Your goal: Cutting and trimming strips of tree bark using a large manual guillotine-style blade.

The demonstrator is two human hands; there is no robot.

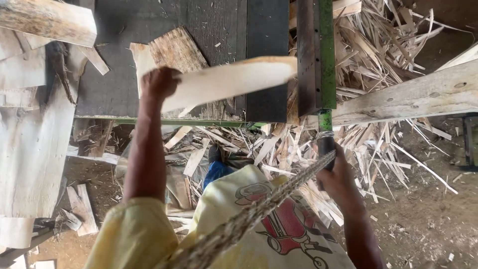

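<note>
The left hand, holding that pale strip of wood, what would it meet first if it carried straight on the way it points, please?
The left hand grips the pale wood strip and points up the picture, so it would probably meet the rough wood slab lying on the dark machine table first. Depth is hard to judge from above.

The pale, smooth-cut wooden slat [229, 82] looks matt; the dark machine table [149, 30] is scuffed metal (green-painted edges), and the braided fibre rope [259, 209] is coarse.

One package: a yellow sack [259, 224] with a red-and-black printed figure, below and between left hand [159, 83] and right hand [338, 174].
</note>
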